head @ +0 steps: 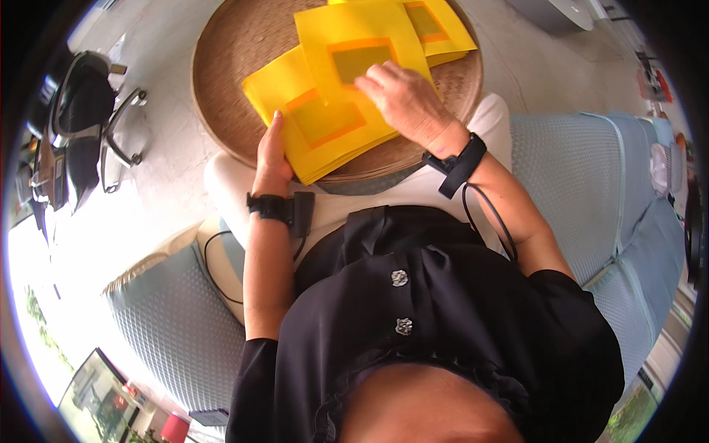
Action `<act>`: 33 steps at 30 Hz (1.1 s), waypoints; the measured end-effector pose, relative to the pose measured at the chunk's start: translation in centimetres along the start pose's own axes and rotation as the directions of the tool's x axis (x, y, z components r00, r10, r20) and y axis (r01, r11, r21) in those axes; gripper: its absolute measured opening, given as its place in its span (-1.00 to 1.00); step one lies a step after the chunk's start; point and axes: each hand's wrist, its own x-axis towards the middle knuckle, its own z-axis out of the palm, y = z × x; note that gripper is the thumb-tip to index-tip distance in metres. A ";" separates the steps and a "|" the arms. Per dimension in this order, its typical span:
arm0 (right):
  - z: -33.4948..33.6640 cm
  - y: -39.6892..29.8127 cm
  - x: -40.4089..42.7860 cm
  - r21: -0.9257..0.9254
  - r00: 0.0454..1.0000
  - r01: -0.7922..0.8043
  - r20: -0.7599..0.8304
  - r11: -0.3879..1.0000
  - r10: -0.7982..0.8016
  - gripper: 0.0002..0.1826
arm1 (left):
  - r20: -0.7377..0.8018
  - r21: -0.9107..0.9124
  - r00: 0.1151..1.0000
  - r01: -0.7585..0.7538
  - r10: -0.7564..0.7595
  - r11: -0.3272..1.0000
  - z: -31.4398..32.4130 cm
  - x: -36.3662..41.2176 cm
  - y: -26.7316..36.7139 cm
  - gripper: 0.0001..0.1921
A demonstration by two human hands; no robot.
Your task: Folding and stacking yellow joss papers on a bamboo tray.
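Note:
My left hand (272,152) grips the left edge of a stack of yellow paper sheets (338,152), its thumb along the near side. The top sheet of that stack bears a rectangle with an orange border. Overlapping it is another yellow sheet (327,27) with an olive-coloured rectangle (360,60) framed in orange. My right hand (401,97) lies over this sheet's lower right part, fingers curled together beside the rectangle; whether they pinch the paper is hidden. Farther back, at the right, a second yellow stack (451,41) shows a similar framed rectangle.
The sheets rest on a round woven bamboo tray (232,72) set across my lap. Blue quilted sofa cushions (565,183) flank me. An office chair (88,122) stands on the floor at left. Cables run from the black bands (460,166) on both wrists.

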 end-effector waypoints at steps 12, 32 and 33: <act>2.9 -6.3 0.2 0.044 0.963 0.242 0.115 0.969 -0.246 -0.93 | 0.104 -0.078 0.991 -0.081 0.089 0.994 -0.1 -0.6 0.1 -0.38; 1.1 9.4 -1.1 -0.150 0.913 -0.289 0.253 0.946 0.319 -0.37 | 0.046 0.034 0.999 -0.027 0.025 0.999 0.0 -0.2 -0.1 -0.68; 1.0 9.2 -1.3 -0.146 0.913 -0.286 0.258 0.947 0.315 -0.37 | 0.022 0.034 0.999 -0.028 0.028 0.999 -0.1 -0.5 0.0 -0.68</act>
